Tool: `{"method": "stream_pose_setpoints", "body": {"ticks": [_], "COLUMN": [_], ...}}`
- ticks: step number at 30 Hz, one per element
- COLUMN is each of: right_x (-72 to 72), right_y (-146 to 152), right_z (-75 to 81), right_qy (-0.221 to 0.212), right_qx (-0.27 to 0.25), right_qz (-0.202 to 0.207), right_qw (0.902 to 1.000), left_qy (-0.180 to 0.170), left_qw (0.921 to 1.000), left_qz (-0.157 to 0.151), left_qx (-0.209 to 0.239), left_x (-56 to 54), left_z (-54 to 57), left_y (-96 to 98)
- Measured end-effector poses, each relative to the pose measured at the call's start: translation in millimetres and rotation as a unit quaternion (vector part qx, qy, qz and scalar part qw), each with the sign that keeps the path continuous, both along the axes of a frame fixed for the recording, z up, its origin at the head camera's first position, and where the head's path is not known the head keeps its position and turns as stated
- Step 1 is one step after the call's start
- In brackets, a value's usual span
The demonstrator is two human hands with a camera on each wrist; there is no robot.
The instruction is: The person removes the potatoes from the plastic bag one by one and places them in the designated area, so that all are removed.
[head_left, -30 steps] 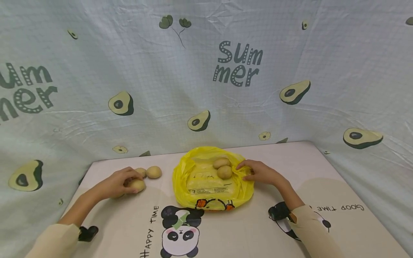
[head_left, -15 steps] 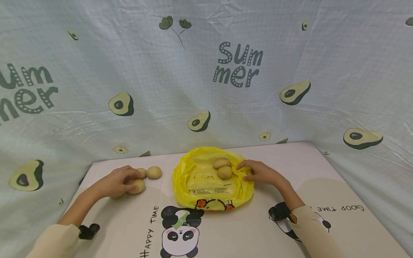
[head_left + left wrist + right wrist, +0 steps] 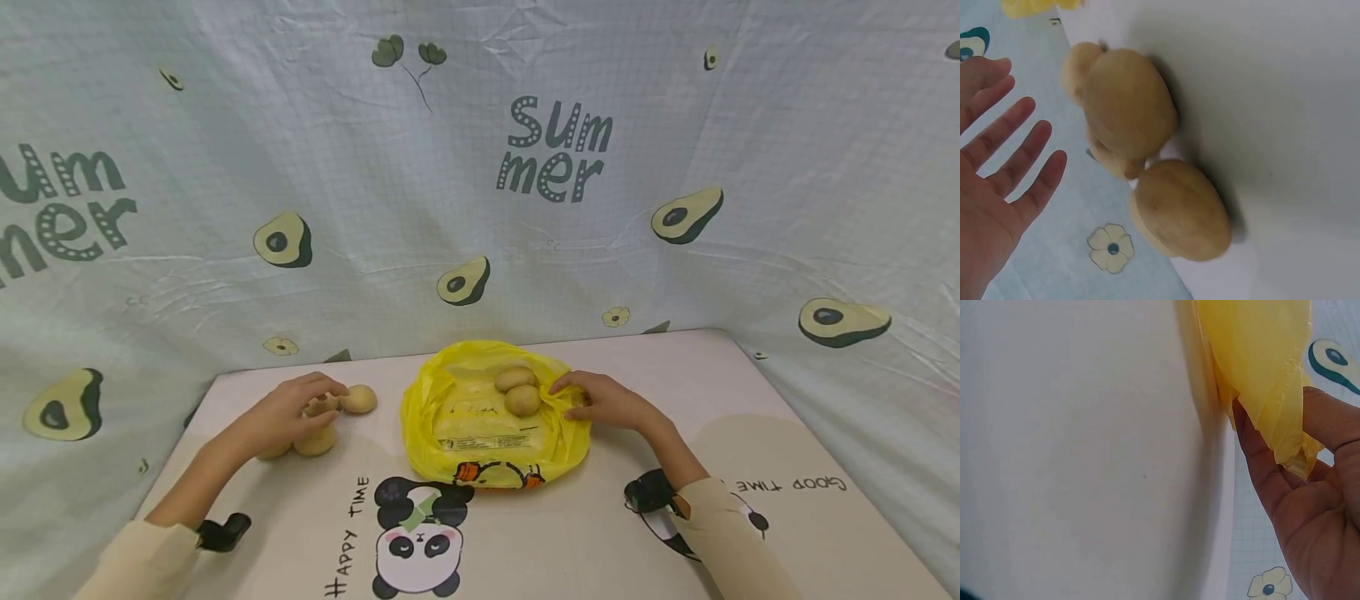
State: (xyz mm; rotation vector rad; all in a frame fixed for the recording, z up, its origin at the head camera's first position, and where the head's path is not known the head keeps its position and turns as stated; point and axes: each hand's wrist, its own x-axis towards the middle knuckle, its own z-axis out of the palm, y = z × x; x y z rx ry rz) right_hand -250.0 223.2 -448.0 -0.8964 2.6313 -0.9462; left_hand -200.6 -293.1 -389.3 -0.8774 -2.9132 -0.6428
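My left hand [image 3: 288, 410] hovers over a cluster of potatoes at the table's left, its fingers spread and nothing held in them. In the left wrist view the fingers stand beside one large potato [image 3: 1129, 103] and a second potato [image 3: 1184, 209], with others partly hidden behind. A further potato [image 3: 360, 399] lies just past the fingertips. At centre sits a yellow plastic bag [image 3: 420, 417], its mouth spread wide. Two potatoes [image 3: 522, 401] rest inside it, toward the right. My right hand [image 3: 611, 403] pinches the bag's right edge between thumb and fingers, bunching the plastic [image 3: 1272, 381].
Everything stands on a pale table [image 3: 555, 542] printed with a panda [image 3: 418, 546] and lettering. A patterned curtain [image 3: 360, 183] hangs behind the far edge and at both sides. Black wrist cameras [image 3: 223, 533] sit on both forearms.
My left hand has come off the front potato, lifting and shifting slightly right toward the back ones, fingers opening. The right hand and the bag have stayed in place.
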Motion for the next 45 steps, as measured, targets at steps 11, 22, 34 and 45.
{"method": "stream_pose_setpoints", "body": {"ticks": [11,22,34,45], "right_x": [0.5,0.8,0.3,0.1], "right_y": [-2,-2,-1,1], "right_z": [1.6,1.0,0.9,-0.7], "right_qy": [-0.001,0.0,-0.002,-0.004], "right_qx": [-0.002,-0.003,-0.002,-0.006], "right_qz": [0.0,0.001,0.001,-0.001], "right_qw": [1.0,1.0,1.0,1.0], "left_qy": [-0.036,-0.057,-0.073,-0.085], "left_qw": [0.9992,0.9981,0.9956,0.991], "left_qz": [-0.014,-0.025,-0.045,-0.082], "left_qx": [0.013,0.002,0.038,0.064], "left_x": [-1.0,2.7,1.6,-3.0], "left_z": [7.5,13.4,14.3,12.1], "left_y": [37.2,63.3,85.3,111.1]}}
